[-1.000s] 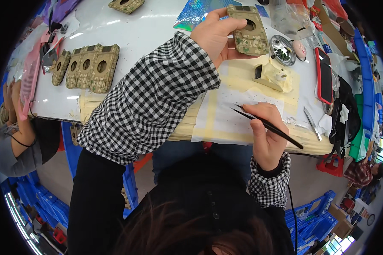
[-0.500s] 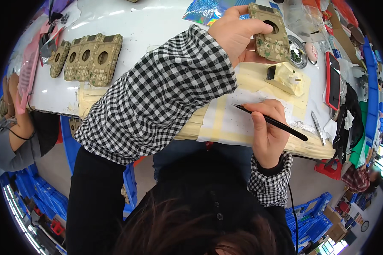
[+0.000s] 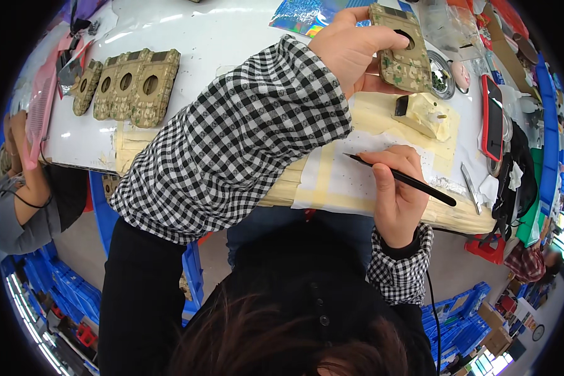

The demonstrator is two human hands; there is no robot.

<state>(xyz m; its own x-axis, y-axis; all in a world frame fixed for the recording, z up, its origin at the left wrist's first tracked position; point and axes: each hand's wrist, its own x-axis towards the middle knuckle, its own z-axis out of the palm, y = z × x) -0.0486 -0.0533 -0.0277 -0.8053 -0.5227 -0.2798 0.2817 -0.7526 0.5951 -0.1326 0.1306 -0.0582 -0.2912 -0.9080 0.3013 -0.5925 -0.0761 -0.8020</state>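
My left hand (image 3: 351, 50) grips a camouflage model tank hull (image 3: 402, 56) by its side, with the thumb at the round hole in its top. In my right hand (image 3: 400, 194) is a pair of black tweezers (image 3: 423, 187), held like a pen with the tips pointing left. Those tips are over a white paper sheet (image 3: 332, 182) dotted with tiny dark specks. Just beyond the sheet, below the hull, sits a block wrapped in cream tape (image 3: 427, 116) with a small peg on it. Whether the tweezers hold a speck is too small to tell.
Several similar hulls (image 3: 126, 84) stand in a row at the far left. On the right lie a red-edged phone (image 3: 492, 119), silver tweezers (image 3: 470, 187) and a round dish (image 3: 442, 76) of small dark parts. Another person's arm (image 3: 28, 182) is at the left edge.
Hardly anything differs. My left hand, the hull, and my right hand with the tweezers appear shifted very slightly right, as do nearby things on the table.
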